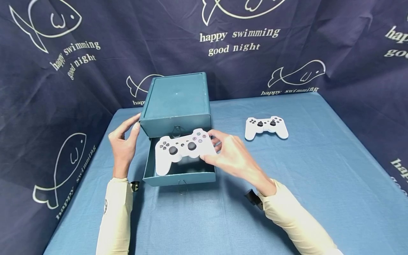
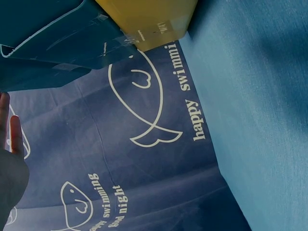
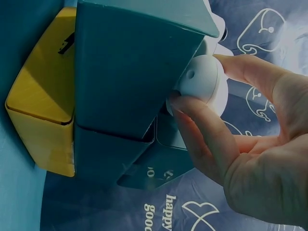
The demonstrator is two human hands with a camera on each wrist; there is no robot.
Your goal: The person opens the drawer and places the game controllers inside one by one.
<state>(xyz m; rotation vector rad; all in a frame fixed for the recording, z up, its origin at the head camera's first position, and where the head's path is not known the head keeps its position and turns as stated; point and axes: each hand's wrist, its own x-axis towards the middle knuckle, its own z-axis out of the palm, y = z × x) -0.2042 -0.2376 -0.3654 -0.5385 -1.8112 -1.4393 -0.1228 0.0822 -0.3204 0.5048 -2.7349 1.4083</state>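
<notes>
Cream sleeves [image 1: 115, 216] nearest, wristband on each of your 2 forearms, reaching in from the bench's near edge. Your right hand [image 1: 234, 156] pinches 1 handle of a white controller [image 1: 183, 151] between thumb and fingers, holding it above the pulled-out teal drawer [image 1: 181, 178]; cannot tell if the controller touches the drawer. Your left hand [image 1: 123, 147] is at the teal cabinet [image 1: 176, 95], by its near left corner, thumb and fingers spread apart; contact unclear. Cabinet stands by the bench [image 1: 318, 159]'s far edge, toward the far left corner, over a yellow drawer unit [image 3: 38, 134]. Controller no. 2 [image 1: 266, 124] lies flat, right of the cabinet, near the far edge. Navy cloth [image 1: 255, 67] printed with white fish hangs behind.
</notes>
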